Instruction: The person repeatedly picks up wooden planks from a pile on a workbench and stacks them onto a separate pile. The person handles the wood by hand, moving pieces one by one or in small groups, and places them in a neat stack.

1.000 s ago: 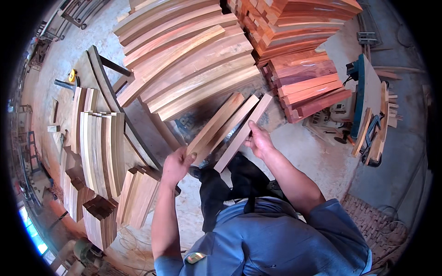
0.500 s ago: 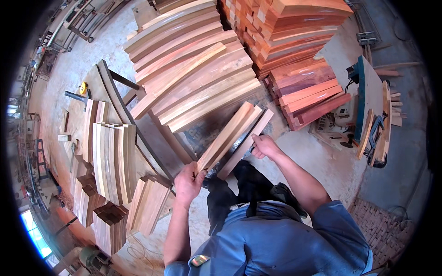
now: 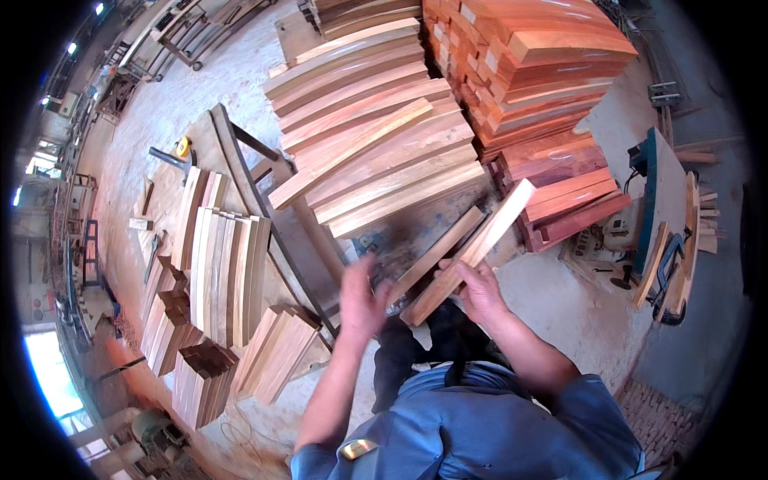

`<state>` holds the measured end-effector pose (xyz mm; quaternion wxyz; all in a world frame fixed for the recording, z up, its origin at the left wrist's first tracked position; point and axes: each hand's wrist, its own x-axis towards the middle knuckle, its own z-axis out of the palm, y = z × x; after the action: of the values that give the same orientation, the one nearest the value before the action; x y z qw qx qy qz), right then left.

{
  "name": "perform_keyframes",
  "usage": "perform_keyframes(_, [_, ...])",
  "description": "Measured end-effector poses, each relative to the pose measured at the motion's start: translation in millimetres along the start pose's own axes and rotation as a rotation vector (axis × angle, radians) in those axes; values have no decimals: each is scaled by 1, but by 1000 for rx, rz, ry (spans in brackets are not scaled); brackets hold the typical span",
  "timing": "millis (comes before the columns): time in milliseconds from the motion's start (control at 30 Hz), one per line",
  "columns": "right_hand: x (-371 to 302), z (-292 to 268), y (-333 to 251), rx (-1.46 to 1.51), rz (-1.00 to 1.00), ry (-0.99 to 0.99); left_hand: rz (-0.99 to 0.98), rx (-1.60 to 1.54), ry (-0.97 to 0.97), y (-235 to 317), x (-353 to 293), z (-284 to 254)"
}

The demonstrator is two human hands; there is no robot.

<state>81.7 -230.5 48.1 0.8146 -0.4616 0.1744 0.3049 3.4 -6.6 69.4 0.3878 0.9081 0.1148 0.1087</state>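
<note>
1. We see right hand [image 3: 482, 294] closed around pale wooden piece [image 3: 487, 234], just right of second strip [image 3: 430, 258].
2. We mark left hand [image 3: 364, 302] blurred, fingers loosely spread, seemingly empty, left of both.
3. Stacked beams [image 3: 384, 152] on far side.

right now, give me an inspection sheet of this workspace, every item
Surface: workbench at left, bearing upright wood blocks
Job's things: pale wooden strip in the right hand; second strip beside it, support unclear
Clutter: yellow tape measure on the bench
Grippers: right hand closed round the strip; left hand blurred, open
Cables: dark cable by the teal-edged table
Surroundings: reddish timber stack, paler curved boards
</note>
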Motion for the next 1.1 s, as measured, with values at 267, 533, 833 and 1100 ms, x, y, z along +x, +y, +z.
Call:
perform_keyframes(267, [-6,-21,-7,-34,-11,41,-478,-88,230,-45,81,-26])
perform_keyframes(533, [-5,-22,-6,-52,-33,17,-492,-76,272,-64,94,-16])
perform_keyframes(833, [7,-23,-8,-66,15,16,-287,272,221,-27,74,-28])
perform_keyframes(1100, [26,-11,-15,-57,36,-5,-6,601,136,-21,94,-29])
